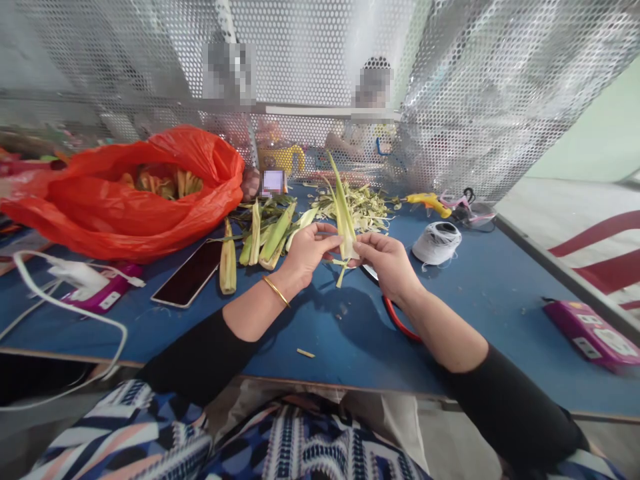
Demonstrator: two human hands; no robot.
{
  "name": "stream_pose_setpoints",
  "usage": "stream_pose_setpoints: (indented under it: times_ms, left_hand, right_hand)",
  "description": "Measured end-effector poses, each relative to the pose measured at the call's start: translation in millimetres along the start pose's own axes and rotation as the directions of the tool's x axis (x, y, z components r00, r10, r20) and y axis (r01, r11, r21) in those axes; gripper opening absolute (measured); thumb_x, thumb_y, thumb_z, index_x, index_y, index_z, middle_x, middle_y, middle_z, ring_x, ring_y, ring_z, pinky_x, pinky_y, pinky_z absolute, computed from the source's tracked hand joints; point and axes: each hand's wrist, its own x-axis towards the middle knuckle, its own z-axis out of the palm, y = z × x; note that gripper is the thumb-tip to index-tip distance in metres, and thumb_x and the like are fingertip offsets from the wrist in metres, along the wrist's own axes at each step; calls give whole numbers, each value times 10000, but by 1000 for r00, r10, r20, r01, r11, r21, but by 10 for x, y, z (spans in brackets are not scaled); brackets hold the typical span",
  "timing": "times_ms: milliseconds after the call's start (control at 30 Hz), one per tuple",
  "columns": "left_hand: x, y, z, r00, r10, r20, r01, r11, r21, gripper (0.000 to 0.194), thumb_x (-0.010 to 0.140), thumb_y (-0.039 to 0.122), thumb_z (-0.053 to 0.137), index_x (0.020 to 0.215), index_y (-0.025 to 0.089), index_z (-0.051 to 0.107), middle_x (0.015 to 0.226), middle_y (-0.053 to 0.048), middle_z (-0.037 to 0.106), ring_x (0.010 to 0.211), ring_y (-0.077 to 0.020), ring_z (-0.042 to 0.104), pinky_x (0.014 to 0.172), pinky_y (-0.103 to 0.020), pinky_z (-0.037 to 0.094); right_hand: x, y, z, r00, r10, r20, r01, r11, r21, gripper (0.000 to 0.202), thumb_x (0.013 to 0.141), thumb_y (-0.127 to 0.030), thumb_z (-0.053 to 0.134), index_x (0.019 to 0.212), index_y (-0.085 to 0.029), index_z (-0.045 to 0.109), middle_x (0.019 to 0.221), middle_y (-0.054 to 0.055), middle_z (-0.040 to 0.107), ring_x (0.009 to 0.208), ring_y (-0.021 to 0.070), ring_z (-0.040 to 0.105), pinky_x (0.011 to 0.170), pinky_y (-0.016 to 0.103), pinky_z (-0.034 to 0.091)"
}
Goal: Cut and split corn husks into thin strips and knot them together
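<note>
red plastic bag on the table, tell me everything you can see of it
The bag is bright orange-red, thin, glossy and crumpled, apparently plastic. It lies at the left of the blue table, its wide mouth gaping upward with loose, wrinkled edges around it. Inside, yellowish-green and brownish pieces show, too unclear to name. The black phone and the purple power strip lie on its near side. Neither hand touches it.

Bright, diffuse light, soft shadows on the blue table (350, 367), wide-angle distortion and slight blur toward the edges
</note>
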Motion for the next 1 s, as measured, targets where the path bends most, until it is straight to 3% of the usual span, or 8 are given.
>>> stream_pose_setpoints:
  times_ms: [133,267,333,500,667,833,1000]
  left_hand:
    - [-14,-36,-3,989,142,-34,-135,978,162,193,679,143,719,680,189,532,605,22,605,566,-125,581,541,-234,416]
    - [-86,-52,11,891,453,4,-416,814,404,166,697,155,705,643,194,552,650,25,593,621,-111,546,633,-235,421]
    - [-130,-51,28,872,485,73,-465,770,438,127,738,206,686,667,196,582,668,18,607,634,-116,546,653,-240,421]
    - [-148,-91,62,919,388,71,-378,814,441,188,707,277,717,623,192,572,621,21,592,612,-123,529,626,-245,408]
    - [-99,-109,64,968,243,71,-253,935,249,193,723,287,651,592,193,544,574,35,541,558,-102,492,546,-221,409]
    - [-86,-11,30,983,111,145,-117,992,37,185,658,259,661,594,186,504,647,-2,653,576,-113,589,525,-220,442]
    - [-48,35,-9,989,29,148,-25,999,-33,201,631,246,729,694,174,552,647,-20,689,500,-106,583,460,-210,405]
  right_hand:
    - [-8,25,14,999,-40,-34,38,996,-81,198,629,-336,718,657,-196,580,581,-31,611,547,120,574,583,289,531]
    - [-46,43,13,982,-167,-90,132,941,-313,154,702,-317,648,690,-207,540,559,-40,589,523,122,574,546,262,463]
    - [-72,36,8,967,-233,-103,165,881,-443,126,730,-298,607,693,-213,522,558,-38,585,519,120,564,531,249,426]
    - [-118,17,14,925,-369,-88,215,701,-680,86,727,-236,566,683,-223,493,567,-36,580,528,117,518,539,239,375]
    - [-101,-5,-18,898,-435,-67,245,620,-745,89,774,-259,547,703,-222,508,599,-23,594,550,127,539,570,248,386]
    - [-7,-134,-200,805,-582,-118,189,441,-877,79,781,-228,526,702,-219,528,669,4,625,626,153,567,586,264,368]
    - [42,-244,-400,719,-686,-111,130,289,-948,91,806,-231,519,724,-213,557,738,25,639,656,167,555,582,275,347]
